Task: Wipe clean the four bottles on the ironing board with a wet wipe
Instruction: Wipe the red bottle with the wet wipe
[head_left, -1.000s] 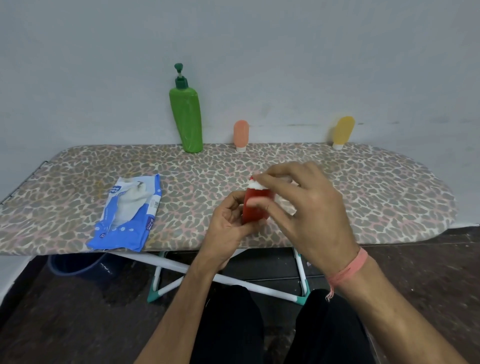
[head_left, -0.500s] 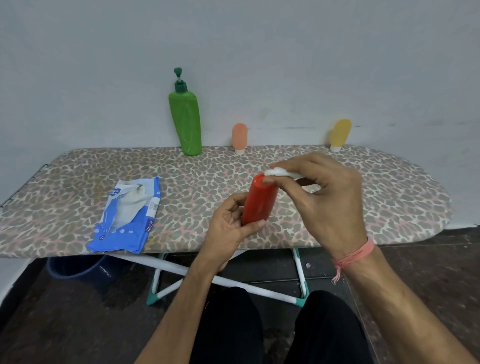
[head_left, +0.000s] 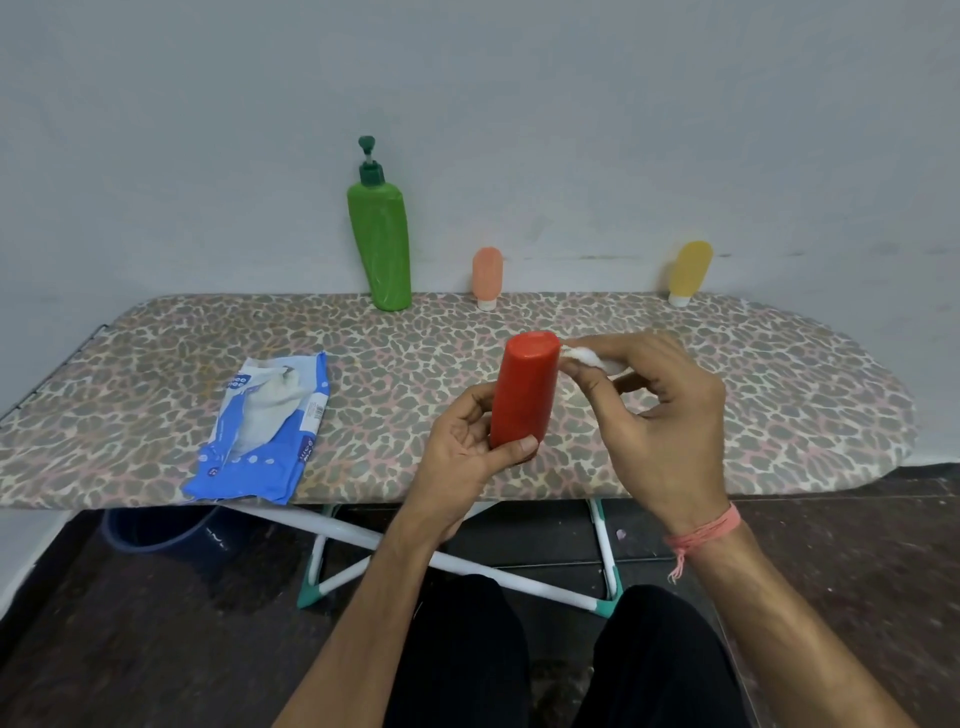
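Left hand (head_left: 467, 457) — fingers curled; right hand (head_left: 660, 415) — fingers pinched.

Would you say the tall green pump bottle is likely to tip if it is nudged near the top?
Probably: the green pump bottle is tall, leans visibly, and stands on the padded ironing board. The wall behind may catch it. Its glossy surface suggests it could be slippery.

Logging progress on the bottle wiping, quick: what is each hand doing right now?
Left hand: closed around the lower end of the red bottle.
Right hand: pinching a bunched white wet wipe against the bottle's upper side.
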